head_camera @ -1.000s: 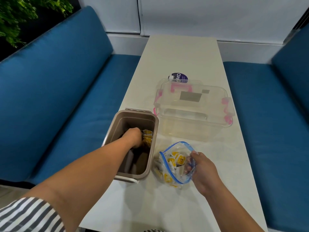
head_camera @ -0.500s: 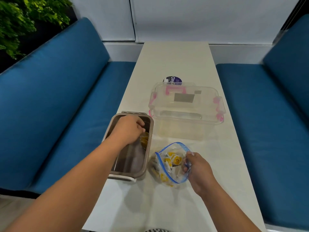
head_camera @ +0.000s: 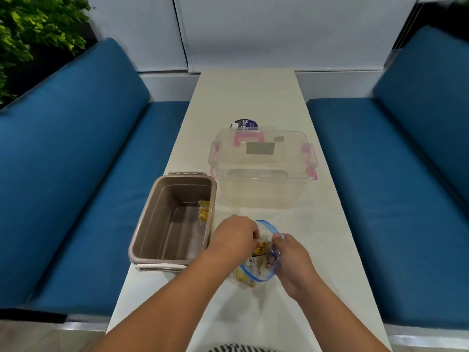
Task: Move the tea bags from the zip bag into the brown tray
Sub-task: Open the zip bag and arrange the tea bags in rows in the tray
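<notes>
A clear zip bag (head_camera: 256,271) with a blue rim lies on the white table (head_camera: 248,97), its mouth held wide. My right hand (head_camera: 289,260) pinches the bag's right rim. My left hand (head_camera: 234,237) reaches into the mouth with curled fingers, and a yellow tea bag (head_camera: 261,248) shows at its fingertips; whether the fingers hold it is unclear. More yellow tea bags lie low in the bag. The brown tray (head_camera: 142,240) stands left of the bag, with a few tea bags (head_camera: 203,212) against its right inner wall.
A clear lidded box (head_camera: 261,163) with pink latches stands behind the bag. A round purple-labelled tub (head_camera: 245,123) sits just beyond it. Blue bench seats run along both sides of the narrow table, and a green plant (head_camera: 30,34) is at the far left.
My left hand left the brown tray, moved right and went into the zip bag's mouth. Tea bags stayed behind in the tray. My right hand kept its hold on the bag's rim.
</notes>
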Tool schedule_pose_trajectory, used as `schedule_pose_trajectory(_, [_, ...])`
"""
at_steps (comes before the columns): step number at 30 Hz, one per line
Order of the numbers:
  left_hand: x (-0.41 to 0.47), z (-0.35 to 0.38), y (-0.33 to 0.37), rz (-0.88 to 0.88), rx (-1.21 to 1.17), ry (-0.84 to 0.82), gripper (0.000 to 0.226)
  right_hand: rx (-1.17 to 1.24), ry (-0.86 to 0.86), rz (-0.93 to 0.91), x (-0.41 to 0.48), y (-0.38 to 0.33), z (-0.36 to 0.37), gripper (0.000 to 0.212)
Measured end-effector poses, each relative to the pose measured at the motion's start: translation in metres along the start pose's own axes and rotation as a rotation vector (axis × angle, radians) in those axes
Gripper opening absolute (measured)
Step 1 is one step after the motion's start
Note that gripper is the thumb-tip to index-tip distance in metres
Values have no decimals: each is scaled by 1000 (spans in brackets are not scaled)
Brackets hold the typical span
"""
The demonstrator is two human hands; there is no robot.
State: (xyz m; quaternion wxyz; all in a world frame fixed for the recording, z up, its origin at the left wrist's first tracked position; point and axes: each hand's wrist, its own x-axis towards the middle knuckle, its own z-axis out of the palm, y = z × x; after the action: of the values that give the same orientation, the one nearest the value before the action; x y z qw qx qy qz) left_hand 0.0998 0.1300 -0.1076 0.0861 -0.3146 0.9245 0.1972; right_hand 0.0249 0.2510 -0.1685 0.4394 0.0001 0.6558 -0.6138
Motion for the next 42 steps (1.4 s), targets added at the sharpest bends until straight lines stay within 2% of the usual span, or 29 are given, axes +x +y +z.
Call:
schedule_pose_trajectory(9, [-4, 25, 0, 0, 103, 27, 17, 15, -4, 10, -3, 1, -1, 21])
schedule_pose_trajectory(14, [-5, 21, -7, -63, -201, 100, 11, 42, -1, 10, 1, 1, -2, 24])
schedule_pose_trajectory(18, [-6, 15, -12, -80, -463, 86, 4, 44, 2, 22, 3, 0, -1, 21])
schedule_pose_trajectory(23, [-8, 11, -16, -62, -471, 58, 7, 40, -6, 23, 3, -5, 2, 24])
schedule_pose_trajectory(29, [-12, -6, -13, -20, -495, 185, 9, 42, 11, 33, 5, -7, 4, 23])
schedule_pose_trajectory(38, [-13, -61, -29, 33, -719, 383, 7, 50, 20, 52, 11, -12, 11, 25])
schedule_pose_trajectory(42, [-16, -94, -55, 16, -674, 440, 6, 43, 17, 47, 13, -14, 12, 27])
